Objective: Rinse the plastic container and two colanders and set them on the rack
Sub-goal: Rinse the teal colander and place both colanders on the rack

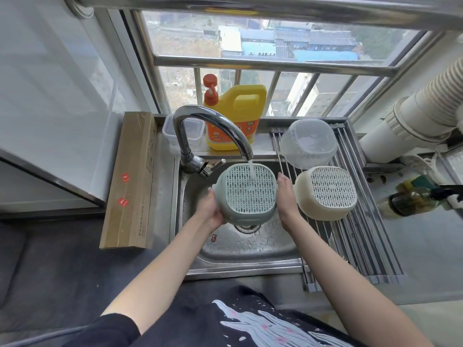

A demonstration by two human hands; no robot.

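Under faucet (213, 131): 1 green colander (246, 194) w/ both hands; rack (360, 221): 2 items.

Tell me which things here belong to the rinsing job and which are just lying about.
Job: green colander held under the tap by left hand and right hand; cream colander and clear container on the rack; sink.

Lying about: soap jug, cardboard box, small tub, oil bottle.

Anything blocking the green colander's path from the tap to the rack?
Partly. The cream colander and clear container fill the rack's far end beside the green colander; the near rungs look free.
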